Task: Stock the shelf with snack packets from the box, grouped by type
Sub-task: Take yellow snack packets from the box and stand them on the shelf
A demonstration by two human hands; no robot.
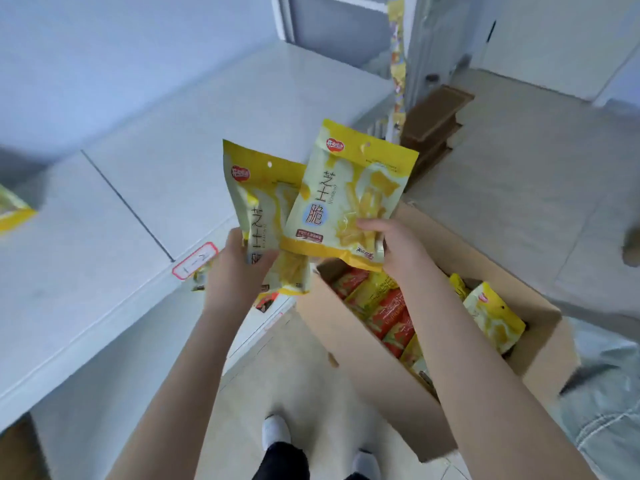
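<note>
Pale floor tiles [519, 188] run under a white shelf [138, 168] on the left and an open cardboard box [346, 337] on the right. Both hands are raised above the box's corner nearest the shelf, each clamped on one yellow packet. The left hand [239, 268] grips the lower end of the left packet [258, 202]. The right hand [398, 251] pinches the bottom corner of the right packet [349, 192], which overlaps the other's edge. Both packets stand with their long axes pointing up and away. The shelf top lies left and forward of them, so the left hand is nearer. A matching shelved packet [14, 213] sits at its far left end, probably the group to join. Red packets [391, 313] and a boxed yellow packet [495, 317] lie in the box.
</note>
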